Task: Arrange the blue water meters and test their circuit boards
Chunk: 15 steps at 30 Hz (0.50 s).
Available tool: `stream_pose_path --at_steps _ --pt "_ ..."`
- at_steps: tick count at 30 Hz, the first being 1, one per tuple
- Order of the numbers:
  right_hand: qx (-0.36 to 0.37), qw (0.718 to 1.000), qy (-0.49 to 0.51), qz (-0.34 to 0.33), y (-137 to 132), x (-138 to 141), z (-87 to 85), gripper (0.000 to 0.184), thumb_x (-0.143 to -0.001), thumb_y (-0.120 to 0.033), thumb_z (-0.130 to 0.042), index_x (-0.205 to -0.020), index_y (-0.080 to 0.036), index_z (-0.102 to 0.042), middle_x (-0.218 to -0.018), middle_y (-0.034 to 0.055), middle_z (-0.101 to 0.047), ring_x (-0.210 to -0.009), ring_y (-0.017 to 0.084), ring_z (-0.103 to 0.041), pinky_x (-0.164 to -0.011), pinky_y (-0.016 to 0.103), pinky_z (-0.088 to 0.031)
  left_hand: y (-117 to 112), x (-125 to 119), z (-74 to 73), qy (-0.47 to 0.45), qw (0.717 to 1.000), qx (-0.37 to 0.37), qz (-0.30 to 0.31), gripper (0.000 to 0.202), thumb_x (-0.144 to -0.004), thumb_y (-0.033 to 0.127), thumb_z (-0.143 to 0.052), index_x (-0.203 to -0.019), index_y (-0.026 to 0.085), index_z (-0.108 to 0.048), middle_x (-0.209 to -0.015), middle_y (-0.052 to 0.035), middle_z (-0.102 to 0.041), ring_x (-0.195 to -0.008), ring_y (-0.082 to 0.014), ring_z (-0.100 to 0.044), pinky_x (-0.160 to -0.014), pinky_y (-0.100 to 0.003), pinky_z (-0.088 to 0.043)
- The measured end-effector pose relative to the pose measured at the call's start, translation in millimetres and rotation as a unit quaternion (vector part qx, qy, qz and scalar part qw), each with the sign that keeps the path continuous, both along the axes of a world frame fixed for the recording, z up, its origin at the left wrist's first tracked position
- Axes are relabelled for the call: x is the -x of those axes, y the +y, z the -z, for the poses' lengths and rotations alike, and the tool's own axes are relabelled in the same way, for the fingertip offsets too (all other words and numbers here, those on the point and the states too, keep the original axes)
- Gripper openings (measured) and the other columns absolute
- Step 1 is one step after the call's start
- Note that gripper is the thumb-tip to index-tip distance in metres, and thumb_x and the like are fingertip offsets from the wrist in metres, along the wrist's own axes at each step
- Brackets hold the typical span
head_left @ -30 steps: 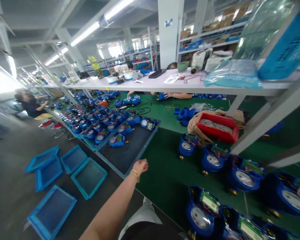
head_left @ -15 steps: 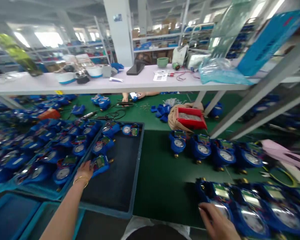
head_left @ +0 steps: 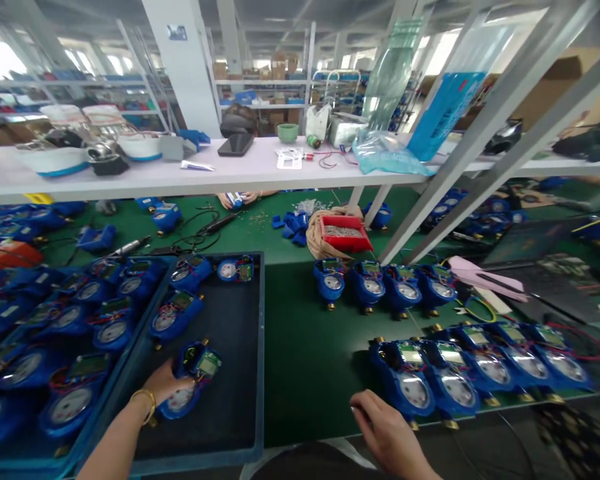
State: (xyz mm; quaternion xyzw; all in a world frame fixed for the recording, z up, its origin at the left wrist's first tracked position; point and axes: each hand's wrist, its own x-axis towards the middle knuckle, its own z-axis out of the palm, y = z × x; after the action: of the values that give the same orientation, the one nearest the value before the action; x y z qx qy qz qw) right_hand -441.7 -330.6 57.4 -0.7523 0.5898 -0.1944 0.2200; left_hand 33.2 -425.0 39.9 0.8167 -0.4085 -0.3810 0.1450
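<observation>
My left hand (head_left: 166, 390), with a gold bangle at the wrist, is closed round a blue water meter (head_left: 199, 365) low in the dark tray (head_left: 261, 347). The meter lies turned at an angle, its display and wires exposed. Several similar meters sit higher in this tray. Over the green table's front edge is my right hand (head_left: 383, 427), its fingers loosely curled and slightly apart, with nothing visible in them. It is nearest to the left end of the front row of meters (head_left: 414, 388), apart from them.
More meters fill the left tray (head_left: 113, 373). A second meter row (head_left: 369, 287) stands farther back, near a red box (head_left: 345, 231) of small parts. The white shelf (head_left: 220, 175) and slanted metal posts (head_left: 420, 207) cross above the table. Another person's hands (head_left: 240, 198) show beyond.
My view has turned to the right. The meter under my left hand has turned and come nearer the tray's front. My right hand is now farther from the front row of meters.
</observation>
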Motion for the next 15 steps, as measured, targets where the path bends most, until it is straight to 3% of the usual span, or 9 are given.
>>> stream_pose_path --at_steps 5,8,11,15 --pt "-0.005 1.000 -0.025 0.008 11.6 11.3 10.2 0.022 -0.093 -0.024 -0.035 -0.088 -0.022 -0.056 -0.079 0.0029 -0.060 -0.064 0.014 -0.058 -0.060 0.027 -0.044 28.9 50.5 2.2 0.167 0.979 -0.015 -0.117 0.029 -0.052 0.038 -0.070 -0.071 0.019 -0.059 -0.068 -0.0090 -0.071 -0.074 -0.0317 -0.070 -0.071 -0.042 -0.057" --pt "0.004 0.999 -0.032 0.029 18.8 26.1 11.4 0.022 -0.092 -0.024 -0.035 -0.087 -0.023 -0.056 -0.078 0.0026 -0.060 -0.063 0.013 -0.059 -0.060 0.026 -0.045 24.5 80.9 -2.9 0.246 0.958 -0.002 -0.149 0.024 -0.062 0.036 -0.066 -0.076 0.018 -0.059 -0.069 -0.0086 -0.071 -0.071 -0.0283 -0.070 -0.067 -0.040 -0.057" --pt "0.021 0.998 -0.035 0.050 18.9 42.3 7.2 0.020 -0.091 -0.023 -0.037 -0.086 -0.024 -0.057 -0.076 0.0011 -0.061 -0.062 0.013 -0.060 -0.058 0.024 -0.047 -10.0 111.9 -15.0 0.314 0.939 0.017 -0.140 0.019 -0.069 0.025 -0.064 -0.084 0.016 -0.060 -0.071 -0.0054 -0.071 -0.068 -0.0233 -0.070 -0.069 -0.036 -0.057" --pt "0.029 0.998 -0.043 0.040 17.1 60.7 3.0 0.016 -0.089 -0.021 -0.043 -0.086 -0.025 -0.058 -0.074 -0.0007 -0.064 -0.061 0.011 -0.064 -0.057 0.018 -0.050 -87.5 170.5 -19.9 0.368 0.924 0.030 -0.102 0.018 -0.084 0.024 -0.060 -0.098 0.012 -0.060 -0.082 -0.0036 -0.070 -0.070 -0.0154 -0.067 -0.073 -0.034 -0.056"
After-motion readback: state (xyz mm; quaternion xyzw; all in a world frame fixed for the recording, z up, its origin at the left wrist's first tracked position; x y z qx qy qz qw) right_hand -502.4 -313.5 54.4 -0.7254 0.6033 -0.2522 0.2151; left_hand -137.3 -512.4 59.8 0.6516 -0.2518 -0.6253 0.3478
